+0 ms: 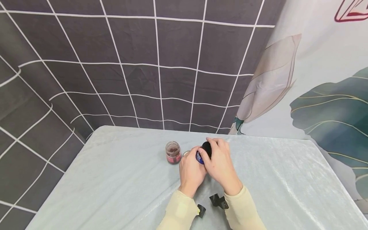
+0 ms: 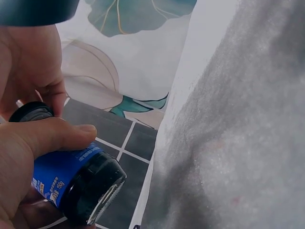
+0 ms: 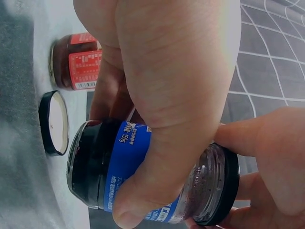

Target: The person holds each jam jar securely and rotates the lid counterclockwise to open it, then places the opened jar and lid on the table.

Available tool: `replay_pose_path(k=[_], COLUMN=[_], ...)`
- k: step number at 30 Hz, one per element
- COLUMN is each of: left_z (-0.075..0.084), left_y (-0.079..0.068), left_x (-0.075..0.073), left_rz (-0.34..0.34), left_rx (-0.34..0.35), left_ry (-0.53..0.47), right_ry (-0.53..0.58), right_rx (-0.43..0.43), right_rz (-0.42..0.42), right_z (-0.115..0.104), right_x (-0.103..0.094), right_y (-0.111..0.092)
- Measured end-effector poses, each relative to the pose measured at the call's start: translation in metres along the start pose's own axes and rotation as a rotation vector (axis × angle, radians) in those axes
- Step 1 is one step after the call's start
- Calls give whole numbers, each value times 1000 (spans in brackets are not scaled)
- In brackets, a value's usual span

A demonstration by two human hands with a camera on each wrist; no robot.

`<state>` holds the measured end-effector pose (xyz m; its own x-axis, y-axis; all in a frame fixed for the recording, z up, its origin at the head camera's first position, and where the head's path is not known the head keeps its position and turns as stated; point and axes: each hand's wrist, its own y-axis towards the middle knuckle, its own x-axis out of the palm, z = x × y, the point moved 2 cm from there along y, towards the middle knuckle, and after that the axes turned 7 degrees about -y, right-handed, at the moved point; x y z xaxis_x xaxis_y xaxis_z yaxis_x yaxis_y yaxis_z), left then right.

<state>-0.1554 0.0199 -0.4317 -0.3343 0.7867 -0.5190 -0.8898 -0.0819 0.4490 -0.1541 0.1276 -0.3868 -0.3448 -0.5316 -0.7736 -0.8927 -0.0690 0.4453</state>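
Note:
Both hands are on a glass jar with a blue label [image 2: 62,171] and dark contents. My left hand [image 1: 192,169] grips its body, the thumb lying across the label in the left wrist view. My right hand [image 1: 221,161] holds the black lid [image 3: 228,186] at the jar's mouth, its fingers round the rim. The jar lies tilted between the hands, partly hidden by them in the head view. Left of the hands stands a second glass jar [image 1: 173,154] with a red label, uncovered, dark contents inside. Beside it lies a loose lid [image 3: 59,123], its pale inner side showing.
A pale grey cloth [image 1: 115,179] covers the table. Behind it hangs a dark backdrop with a white grid [image 1: 178,83], and a leaf-patterned curtain [image 1: 276,105] is at the right. Black wrist mounts [image 1: 219,201] stick out near the cream sleeves [image 1: 179,212].

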Motion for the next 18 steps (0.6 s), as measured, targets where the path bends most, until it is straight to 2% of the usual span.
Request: replay_pose_path(k=[6,18], left_z=[-2,-2], left_y=[-1,-1], left_x=[2,2], left_rz=[-7,4], left_rx=[-17,3], left_ry=[13,7], right_ry=[0,8], right_rx=[5,-3], right_rz=[-20,-30], right_z=[0,0], right_x=[0,-2], right_y=[0,0])
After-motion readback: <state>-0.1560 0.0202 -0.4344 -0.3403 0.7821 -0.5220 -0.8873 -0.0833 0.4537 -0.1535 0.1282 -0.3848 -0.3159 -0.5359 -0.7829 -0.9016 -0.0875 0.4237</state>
